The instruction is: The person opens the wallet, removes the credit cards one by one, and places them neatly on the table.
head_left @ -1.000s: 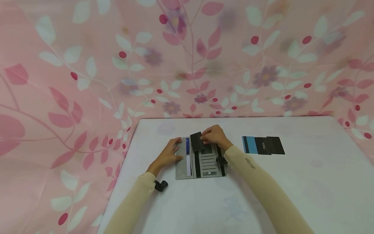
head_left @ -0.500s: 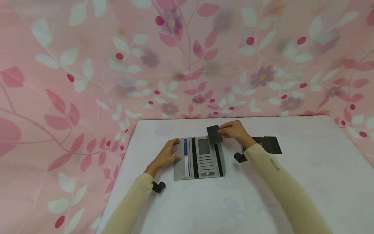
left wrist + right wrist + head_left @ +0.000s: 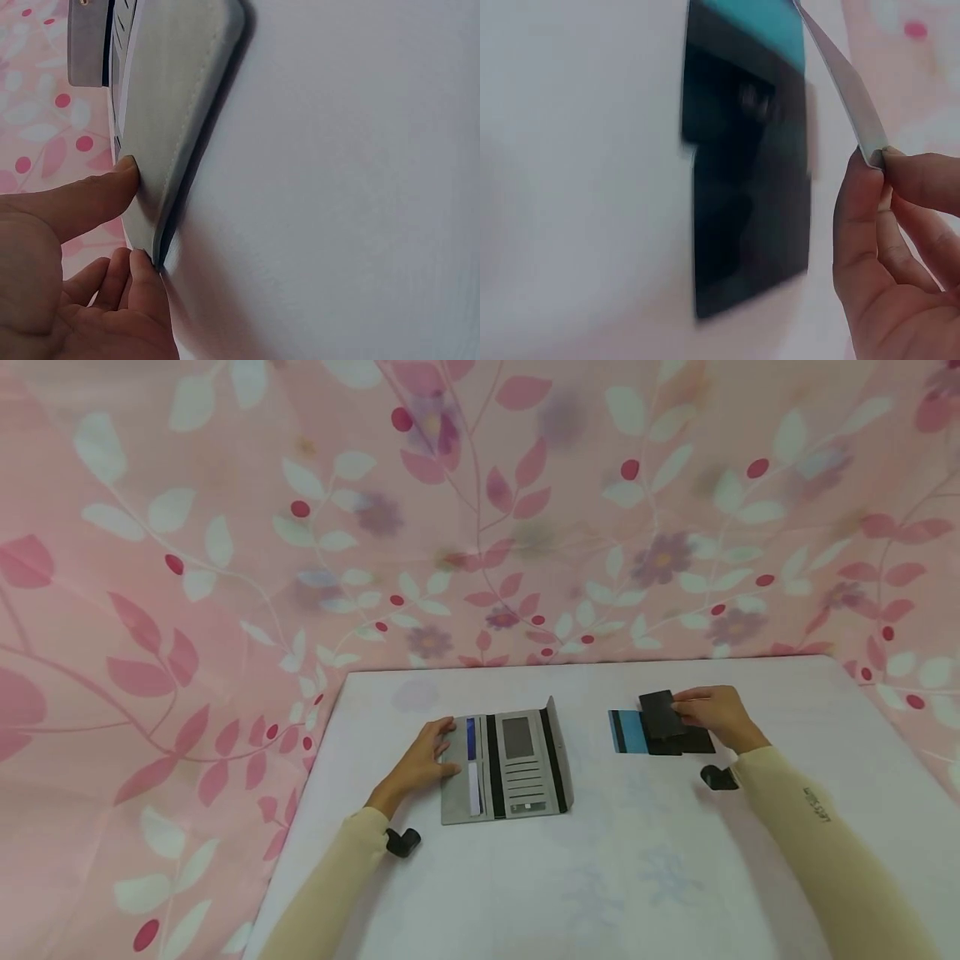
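An unfolded grey wallet (image 3: pixel 456 800) lies on the white table, its card slots, dark window pocket and black strips facing up. My left hand (image 3: pixel 416 768) holds its left edge; in the left wrist view the thumb rests on the grey cover (image 3: pixel 176 82) and the fingertips meet the edge. Between thumb and fingers, my right hand (image 3: pixel 716 714) pinches a dark card (image 3: pixel 662 715) above a row of cards. That row has a blue card (image 3: pixel 633 732) with a black stripe and two black cards, the right one (image 3: pixel 701 742) partly covered. Seen edge-on, the held card (image 3: pixel 855 97) looks pale.
A blue card and a white one (image 3: pixel 474 789) poke out of the wallet's left pockets. Its right flap (image 3: pixel 557 752) stands partly raised. Behind the white table (image 3: pixel 525 885) hangs a pink floral cloth (image 3: pixel 465 527). A small black device (image 3: pixel 403 843) is worn on each wrist.
My right hand has carried the dark card from over the wallet rightward to above the row of cards. The wallet's right flap has lifted. The left hand has kept its hold.
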Available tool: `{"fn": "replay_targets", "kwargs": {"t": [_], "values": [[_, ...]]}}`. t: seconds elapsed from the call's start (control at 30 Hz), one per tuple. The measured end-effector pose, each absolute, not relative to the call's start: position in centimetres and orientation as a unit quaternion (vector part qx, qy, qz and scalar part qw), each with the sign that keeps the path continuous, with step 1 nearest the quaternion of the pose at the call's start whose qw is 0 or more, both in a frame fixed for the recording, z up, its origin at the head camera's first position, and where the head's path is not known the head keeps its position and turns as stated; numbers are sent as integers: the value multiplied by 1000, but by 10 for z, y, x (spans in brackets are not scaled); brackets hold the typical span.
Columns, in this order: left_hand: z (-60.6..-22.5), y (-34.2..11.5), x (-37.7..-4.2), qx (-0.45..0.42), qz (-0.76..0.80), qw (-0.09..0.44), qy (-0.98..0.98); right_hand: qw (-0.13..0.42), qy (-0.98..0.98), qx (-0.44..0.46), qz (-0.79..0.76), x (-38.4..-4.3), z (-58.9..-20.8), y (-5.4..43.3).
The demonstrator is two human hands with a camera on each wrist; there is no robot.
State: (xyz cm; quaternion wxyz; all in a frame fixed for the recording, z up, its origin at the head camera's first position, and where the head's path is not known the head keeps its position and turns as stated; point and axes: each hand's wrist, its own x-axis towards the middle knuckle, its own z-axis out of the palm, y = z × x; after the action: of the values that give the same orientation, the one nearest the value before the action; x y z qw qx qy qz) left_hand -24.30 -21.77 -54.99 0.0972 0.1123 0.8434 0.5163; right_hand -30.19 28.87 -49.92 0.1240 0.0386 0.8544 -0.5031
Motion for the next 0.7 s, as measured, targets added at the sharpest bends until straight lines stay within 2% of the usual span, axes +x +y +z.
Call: {"fn": "replay_targets", "kwargs": {"t": [0.33,0.5,0.7], "values": [[-552,-221,-244,110,523,99,839,113,854,80,-502,-286,-505,368],[-553,-220,-246,116,527,97,836,92,872,98,-470,-282,-510,382],[-553,-217,-246,122,527,98,835,62,896,162,-408,-278,-519,377]]}}
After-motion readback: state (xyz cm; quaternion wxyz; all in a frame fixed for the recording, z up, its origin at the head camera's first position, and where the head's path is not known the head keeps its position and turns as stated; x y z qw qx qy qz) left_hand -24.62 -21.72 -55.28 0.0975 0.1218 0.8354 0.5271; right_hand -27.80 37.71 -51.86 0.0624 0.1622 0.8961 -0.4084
